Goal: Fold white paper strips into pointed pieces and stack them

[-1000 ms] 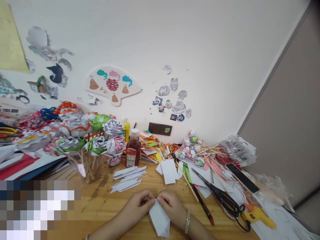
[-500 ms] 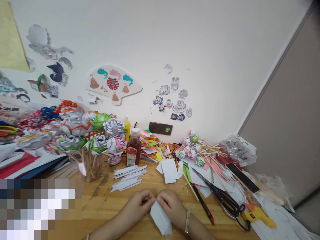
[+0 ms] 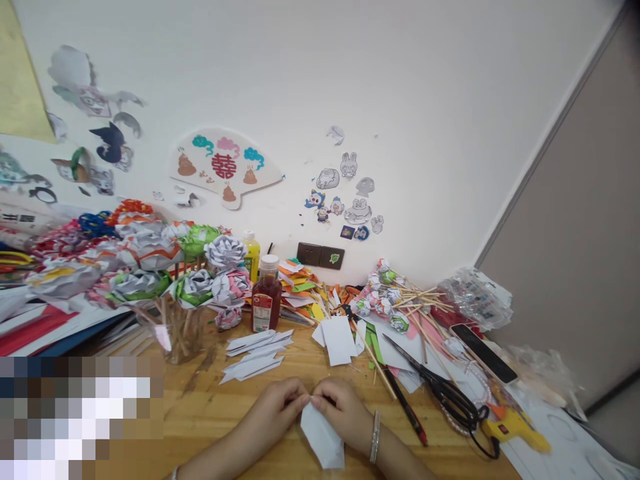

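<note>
A folded piece of white paper point(image 3: 323, 437) hangs between my hands near the table's front edge. My left hand point(image 3: 286, 402) pinches its top corner between thumb and fingers. Against the same corner, the thumb and fingers of my right hand point(image 3: 340, 408) are closed too, and the fingertips of both hands nearly meet. Just beyond my hands lie several folded white paper strips point(image 3: 257, 353) at the left and a small pile of flat white paper pieces point(image 3: 337, 340) at the right.
Paper flowers point(image 3: 195, 287) on sticks stand in a clear container at the left, beside a red sauce bottle point(image 3: 265, 300). At the right lie black scissors point(image 3: 453, 400), a red-tipped black pen point(image 3: 407, 407), a yellow glue gun point(image 3: 520, 430) and a phone point(image 3: 484, 353).
Both hands keep their pinch on the paper in nearly the same place. The whole view has shifted very slightly.
</note>
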`<state>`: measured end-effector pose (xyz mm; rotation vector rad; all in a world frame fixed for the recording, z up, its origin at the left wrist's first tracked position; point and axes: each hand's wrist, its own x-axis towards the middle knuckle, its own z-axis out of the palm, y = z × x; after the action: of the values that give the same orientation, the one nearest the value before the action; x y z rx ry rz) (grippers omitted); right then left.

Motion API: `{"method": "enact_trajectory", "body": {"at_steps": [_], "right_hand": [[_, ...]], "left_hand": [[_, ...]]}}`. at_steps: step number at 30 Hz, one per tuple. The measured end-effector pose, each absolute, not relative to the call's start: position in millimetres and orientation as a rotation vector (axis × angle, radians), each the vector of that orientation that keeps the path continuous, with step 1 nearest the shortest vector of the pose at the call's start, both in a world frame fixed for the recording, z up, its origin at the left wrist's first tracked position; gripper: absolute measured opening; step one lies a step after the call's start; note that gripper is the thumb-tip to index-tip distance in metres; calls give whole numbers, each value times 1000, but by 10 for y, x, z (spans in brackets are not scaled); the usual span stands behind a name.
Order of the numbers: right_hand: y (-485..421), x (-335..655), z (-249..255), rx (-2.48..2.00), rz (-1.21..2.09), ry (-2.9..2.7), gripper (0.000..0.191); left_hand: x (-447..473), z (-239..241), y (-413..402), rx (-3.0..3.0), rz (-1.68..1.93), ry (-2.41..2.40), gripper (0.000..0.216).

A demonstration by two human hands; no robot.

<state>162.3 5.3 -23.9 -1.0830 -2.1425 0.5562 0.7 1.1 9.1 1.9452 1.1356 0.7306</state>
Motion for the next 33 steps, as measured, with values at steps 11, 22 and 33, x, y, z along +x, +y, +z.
{"method": "enact_trajectory", "body": {"at_steps": [11, 22, 33], "right_hand": [[54, 1628, -231, -1045, 519, -2187, 30], [40, 1617, -185, -1090, 550, -2086, 22], [71, 1629, -233, -1121, 609, -2035, 19]], "left_hand": [[29, 76, -54, 2078, 703, 1156, 23], [27, 96, -36, 2057, 685, 1205, 26], [-2, 113, -20, 2066, 605, 1162, 26]]}}
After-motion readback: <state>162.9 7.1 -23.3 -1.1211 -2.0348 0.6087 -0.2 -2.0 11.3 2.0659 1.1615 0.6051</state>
